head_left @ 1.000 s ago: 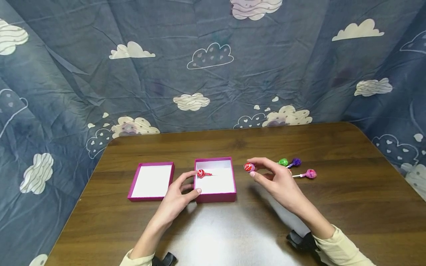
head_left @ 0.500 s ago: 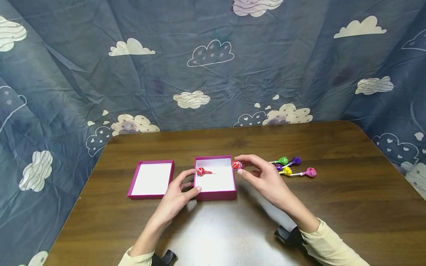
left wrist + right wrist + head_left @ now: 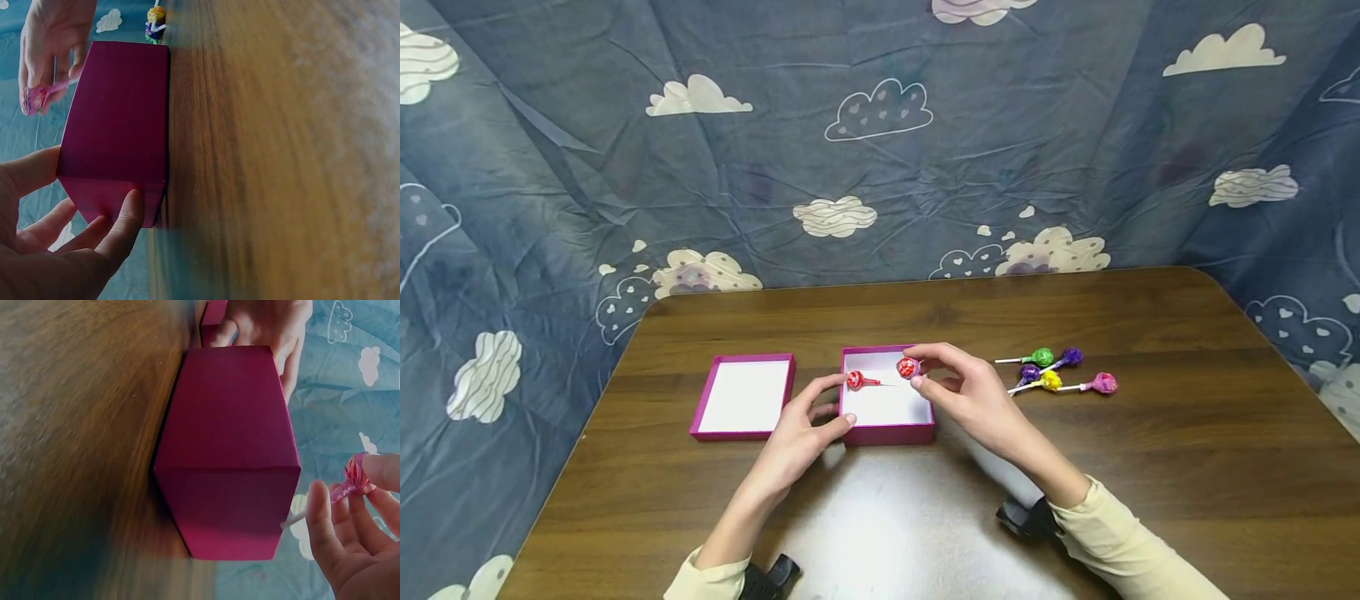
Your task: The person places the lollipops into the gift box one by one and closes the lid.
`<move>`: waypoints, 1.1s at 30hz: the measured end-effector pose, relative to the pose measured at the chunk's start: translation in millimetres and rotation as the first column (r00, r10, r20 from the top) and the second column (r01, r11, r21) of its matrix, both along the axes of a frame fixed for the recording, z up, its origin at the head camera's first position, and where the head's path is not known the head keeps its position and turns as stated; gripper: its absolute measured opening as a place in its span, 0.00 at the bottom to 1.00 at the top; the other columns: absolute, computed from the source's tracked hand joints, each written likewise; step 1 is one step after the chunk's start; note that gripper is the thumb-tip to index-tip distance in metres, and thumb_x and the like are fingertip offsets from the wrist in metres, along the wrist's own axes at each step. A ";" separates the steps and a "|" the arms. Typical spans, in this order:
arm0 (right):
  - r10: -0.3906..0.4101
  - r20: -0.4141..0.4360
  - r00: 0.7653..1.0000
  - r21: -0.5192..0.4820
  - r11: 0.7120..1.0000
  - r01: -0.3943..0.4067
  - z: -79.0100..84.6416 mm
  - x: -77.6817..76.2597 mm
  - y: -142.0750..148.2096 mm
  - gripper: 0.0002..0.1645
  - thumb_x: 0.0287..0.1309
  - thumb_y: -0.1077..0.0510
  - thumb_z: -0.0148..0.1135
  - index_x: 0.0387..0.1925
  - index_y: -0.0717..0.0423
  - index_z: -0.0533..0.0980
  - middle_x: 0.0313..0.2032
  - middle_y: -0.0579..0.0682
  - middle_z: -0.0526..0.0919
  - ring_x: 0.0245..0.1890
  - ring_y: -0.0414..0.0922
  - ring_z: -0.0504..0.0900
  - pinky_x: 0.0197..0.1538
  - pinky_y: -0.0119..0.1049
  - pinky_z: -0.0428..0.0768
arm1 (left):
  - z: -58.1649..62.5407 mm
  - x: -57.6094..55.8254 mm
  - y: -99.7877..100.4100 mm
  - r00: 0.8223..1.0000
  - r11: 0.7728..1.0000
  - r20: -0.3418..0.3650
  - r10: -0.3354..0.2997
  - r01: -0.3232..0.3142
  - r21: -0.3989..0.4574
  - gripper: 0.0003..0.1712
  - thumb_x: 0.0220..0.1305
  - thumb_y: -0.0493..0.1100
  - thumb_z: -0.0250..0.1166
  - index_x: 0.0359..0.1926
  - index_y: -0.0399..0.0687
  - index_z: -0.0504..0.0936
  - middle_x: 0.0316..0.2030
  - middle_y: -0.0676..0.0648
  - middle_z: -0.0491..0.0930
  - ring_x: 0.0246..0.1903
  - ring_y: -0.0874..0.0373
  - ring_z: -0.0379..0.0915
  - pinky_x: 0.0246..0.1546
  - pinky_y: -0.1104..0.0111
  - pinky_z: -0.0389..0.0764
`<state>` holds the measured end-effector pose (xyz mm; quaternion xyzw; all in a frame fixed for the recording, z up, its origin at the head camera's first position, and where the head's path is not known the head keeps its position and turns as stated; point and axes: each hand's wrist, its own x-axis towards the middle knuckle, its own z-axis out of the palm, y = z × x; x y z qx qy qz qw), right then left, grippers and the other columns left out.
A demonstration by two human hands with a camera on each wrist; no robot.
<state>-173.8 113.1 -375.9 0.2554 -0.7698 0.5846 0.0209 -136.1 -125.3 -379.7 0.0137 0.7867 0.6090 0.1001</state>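
Blue cloud-printed cloth [image 3: 760, 175] hangs behind the table [image 3: 1150, 467], just past its far edge. Toward the table's left edge we have the magenta lid [image 3: 742, 396], white side up, apart from the box. Next comes our left hand [image 3: 799, 431], its fingers loosely spread against the left wall of the box [image 3: 891, 435], touching it without closing round it; a light touch there should be enough to stop it sliding. Inside, a red lollipop [image 3: 855, 381] lies beside that wall, stick pointing right. Over the opening, a red-and-pink lollipop [image 3: 907, 367] is pinched between the thumb and fingers of our right hand [image 3: 967, 393]. We judge the step in hand to be laying it inside. In the right wrist view its stick overlaps the right wall and might catch on the rim; whether it touches, we cannot tell. Shifting a little left, levelling the stick and letting go low should avoid a drop or a knock against the red one. Toward the table's right edge lie two purple lollipops [image 3: 1030, 374], a green lollipop [image 3: 1042, 357], a yellow lollipop [image 3: 1051, 381] and a pink lollipop [image 3: 1103, 383], close enough together to snag one another.
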 end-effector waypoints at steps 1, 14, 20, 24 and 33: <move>-0.002 -0.008 1.000 0.006 1.000 0.002 -3.5 -2.3 -0.7 0.18 0.58 0.62 0.62 0.51 0.51 0.76 0.43 0.46 0.80 0.45 0.44 0.77 0.42 0.39 0.78 | 0.1 -0.1 0.2 1.000 1.000 -0.001 -0.001 0.001 0.001 0.32 0.57 0.37 0.66 0.63 0.50 0.69 0.61 0.39 0.66 0.57 0.43 0.66 0.49 0.53 0.70; -0.014 -0.023 1.000 0.097 0.995 0.016 14.8 -2.7 -18.3 0.17 0.58 0.64 0.62 0.50 0.56 0.77 0.43 0.49 0.81 0.41 0.46 0.78 0.39 0.39 0.78 | 0.4 -1.2 -0.1 1.000 1.000 0.000 0.004 -0.004 -0.005 0.32 0.57 0.37 0.66 0.63 0.48 0.68 0.61 0.39 0.66 0.56 0.44 0.67 0.50 0.51 0.69; -0.005 -0.004 1.000 0.169 0.986 0.006 -4.6 -18.3 -25.7 0.15 0.56 0.61 0.64 0.47 0.50 0.78 0.39 0.43 0.81 0.34 0.43 0.79 0.35 0.39 0.78 | -0.3 -0.7 0.0 1.000 1.000 0.001 -0.006 0.006 0.007 0.31 0.57 0.37 0.66 0.62 0.50 0.69 0.60 0.38 0.67 0.56 0.43 0.67 0.49 0.53 0.71; 0.049 -0.002 0.999 0.193 0.980 -0.048 -11.7 -27.1 -30.1 0.14 0.57 0.59 0.64 0.46 0.48 0.78 0.38 0.40 0.81 0.39 0.39 0.79 0.39 0.39 0.78 | -0.1 -0.2 -0.3 1.000 1.000 -0.006 -0.007 0.007 0.010 0.31 0.57 0.37 0.66 0.63 0.49 0.69 0.61 0.39 0.66 0.56 0.42 0.67 0.48 0.53 0.71; 0.109 -0.055 0.993 0.337 0.938 -0.084 -10.2 -36.1 -39.3 0.14 0.53 0.60 0.64 0.44 0.51 0.79 0.34 0.41 0.81 0.34 0.37 0.78 0.35 0.33 0.76 | -0.3 0.2 0.3 1.000 1.000 -0.007 -0.015 0.015 0.023 0.31 0.57 0.37 0.66 0.63 0.49 0.69 0.61 0.39 0.66 0.56 0.43 0.67 0.47 0.54 0.72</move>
